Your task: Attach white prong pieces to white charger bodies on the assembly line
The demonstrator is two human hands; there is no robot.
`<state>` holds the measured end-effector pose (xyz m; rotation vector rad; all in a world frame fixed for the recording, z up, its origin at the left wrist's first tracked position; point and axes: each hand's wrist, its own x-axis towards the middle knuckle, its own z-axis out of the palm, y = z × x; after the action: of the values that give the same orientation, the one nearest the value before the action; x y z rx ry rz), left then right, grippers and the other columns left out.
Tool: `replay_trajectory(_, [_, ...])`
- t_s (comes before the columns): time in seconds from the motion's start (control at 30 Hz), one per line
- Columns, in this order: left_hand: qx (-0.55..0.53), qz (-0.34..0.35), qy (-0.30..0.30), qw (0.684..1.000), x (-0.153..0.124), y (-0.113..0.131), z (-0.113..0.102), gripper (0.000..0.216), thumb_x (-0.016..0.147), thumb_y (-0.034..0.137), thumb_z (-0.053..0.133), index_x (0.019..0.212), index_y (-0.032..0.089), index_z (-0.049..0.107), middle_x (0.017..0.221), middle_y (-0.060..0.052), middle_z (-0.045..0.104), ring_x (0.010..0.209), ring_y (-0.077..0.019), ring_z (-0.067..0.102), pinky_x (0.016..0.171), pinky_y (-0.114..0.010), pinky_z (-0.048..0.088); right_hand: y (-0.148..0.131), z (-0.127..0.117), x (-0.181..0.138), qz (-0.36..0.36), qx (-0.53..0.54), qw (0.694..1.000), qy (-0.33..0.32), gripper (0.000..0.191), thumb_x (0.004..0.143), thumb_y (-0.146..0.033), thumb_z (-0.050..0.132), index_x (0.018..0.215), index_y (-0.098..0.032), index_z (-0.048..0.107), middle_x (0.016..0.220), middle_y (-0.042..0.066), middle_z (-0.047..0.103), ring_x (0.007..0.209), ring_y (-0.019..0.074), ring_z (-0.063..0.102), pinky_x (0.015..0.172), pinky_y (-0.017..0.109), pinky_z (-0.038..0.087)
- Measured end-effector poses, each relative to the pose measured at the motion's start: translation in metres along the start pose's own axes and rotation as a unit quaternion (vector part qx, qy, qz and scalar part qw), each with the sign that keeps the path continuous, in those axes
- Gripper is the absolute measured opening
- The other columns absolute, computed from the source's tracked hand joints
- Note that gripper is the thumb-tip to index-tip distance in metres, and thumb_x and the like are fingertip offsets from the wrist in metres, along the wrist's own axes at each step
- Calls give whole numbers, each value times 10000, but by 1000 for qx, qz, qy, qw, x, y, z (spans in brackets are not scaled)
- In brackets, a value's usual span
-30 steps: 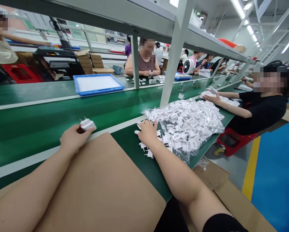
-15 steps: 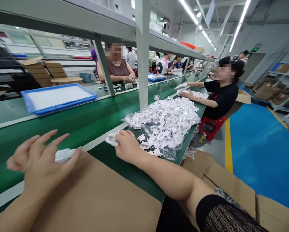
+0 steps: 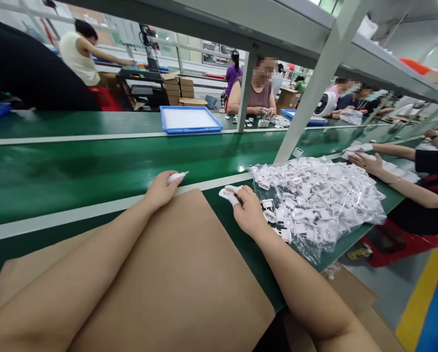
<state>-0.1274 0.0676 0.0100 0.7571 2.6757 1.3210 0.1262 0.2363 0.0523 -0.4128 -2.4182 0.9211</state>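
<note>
now left fingers (image 3: 164, 178), spread earlier, pinch white plug (image 3: 175, 177); right fingers (image 3: 246, 192) grip white piece (image 3: 229, 196).

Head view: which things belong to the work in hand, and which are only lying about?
Apparently in the work:
white piece in the left hand
right hand, grip unclear
white parts with clear plastic

Apparently only lying about:
blue tray, far side
stacked cardboard boxes
yellow item at right
</note>
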Motion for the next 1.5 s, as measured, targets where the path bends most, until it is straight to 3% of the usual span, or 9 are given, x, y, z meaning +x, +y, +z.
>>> replay_trajectory(0.2, [-156, -47, 73, 984, 12, -5, 10, 493, 986, 526, 364, 1234, 156, 574, 1177, -140, 688, 1046, -274, 644, 941, -401, 514, -5, 9, -8, -27, 4, 999, -44, 393, 889, -52, 469, 1186, -170, 698, 987, 65, 562, 984, 218, 588, 924, 354, 483])
replay_trajectory(0.37, [-200, -32, 77, 976, 16, 1, 5, 292, 982, 342, 500, 1194, 177, 612, 1167, -104, 697, 1018, -234, 650, 938, -381, 523, -10, 17, -14, -76, -44, 989, -122, 295, 834, -19, 447, 957, -175, 666, 992, 81, 546, 929, 228, 581, 862, 375, 487])
replay_trajectory(0.47, [-181, -10, 62, 981, 15, 0, -4, 225, 953, 256, 628, 1155, 161, 656, 1164, -90, 702, 1025, -216, 660, 973, -399, 524, -12, 20, -17, -94, -47, 985, -136, 375, 860, -35, 409, 1094, -194, 655, 1024, 84, 548, 958, 236, 598, 884, 394, 487])
replay_trajectory(0.63, [-159, -3, 48, 986, 18, -9, -9, 304, 956, 325, 697, 1202, 152, 657, 1112, -77, 699, 989, -222, 673, 948, -449, 547, -11, 24, -17, -98, -92, 978, -158, 289, 874, -92, 400, 991, -200, 641, 993, 76, 538, 857, 221, 612, 759, 368, 505])
replay_trajectory(0.8, [-172, -1, 35, 984, 24, -16, -10, 275, 906, 304, 752, 1123, 146, 695, 1064, -68, 721, 947, -210, 677, 927, -423, 544, -11, 27, -19, -116, -101, 975, -161, 387, 880, -115, 398, 1139, -208, 670, 1020, 90, 574, 933, 247, 642, 757, 366, 535])
replay_trajectory(0.97, [-193, -25, 9, 981, 34, -32, -33, 264, 829, 315, 827, 995, 127, 744, 966, -64, 751, 902, -210, 693, 902, -412, 546, -11, 29, -18, -106, -95, 977, -162, 387, 907, -156, 422, 1186, -219, 683, 1040, 92, 590, 965, 254, 652, 796, 377, 551])
replay_trajectory(1.2, [-211, -54, -25, 976, 33, -59, -65, 438, 722, 406, 902, 1045, 134, 787, 999, -88, 777, 927, -230, 700, 914, -404, 517, -15, 28, -18, -98, -85, 977, -171, 397, 919, -136, 422, 1198, -222, 692, 1038, 90, 590, 964, 245, 651, 836, 387, 551])
replay_trajectory(1.5, [-160, -67, -45, 984, 21, -69, -87, 285, 922, 378, 750, 1073, 138, 725, 1082, -70, 745, 1011, -234, 701, 981, -469, 544, -18, 30, -18, -98, -101, 975, -171, 378, 890, -69, 415, 1126, -201, 678, 1020, 82, 571, 948, 236, 618, 823, 373, 524])
